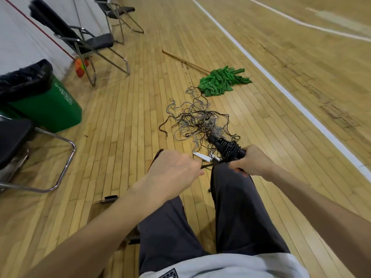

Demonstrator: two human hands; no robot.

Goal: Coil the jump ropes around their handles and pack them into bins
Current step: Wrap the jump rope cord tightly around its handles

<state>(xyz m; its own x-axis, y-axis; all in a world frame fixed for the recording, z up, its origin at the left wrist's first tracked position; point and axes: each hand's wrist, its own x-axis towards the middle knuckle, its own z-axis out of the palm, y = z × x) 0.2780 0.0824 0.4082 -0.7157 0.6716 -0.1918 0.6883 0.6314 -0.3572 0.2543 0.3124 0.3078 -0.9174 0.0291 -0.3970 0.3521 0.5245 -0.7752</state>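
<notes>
Right grip: fingers curled round the near end of the black handles, holding them above the right knee, far end pointing away at the floor.
Left grip: fingers curled, pinching a dark rope strand; the strand runs taut to the right, to the handles.
Handles: dark rope is coiled in several turns around them; loose strands trail from the far end down into the tangle.
White handles: a pair, between the two grips, just past the left fingertips; can't tell whether held or hanging.
Tangle: heap of grey and dark ropes, loose on the floor just ahead of the knees, not coiled, not in any bin.
Clear bin: on the floor beside the left leg, mostly hidden by the left forearm; black clip on its rim; contents can't tell.
Legs: grey trousers, person seated.
Mop: green head, wooden stick, lying flat beyond the tangle, just touching its far end.
Green bin: black liner, far left by the wall.
Chairs: two folding chairs along the wall; a third at the left edge, near the green bin.
White line: painted on the floor, right of the mop.
</notes>
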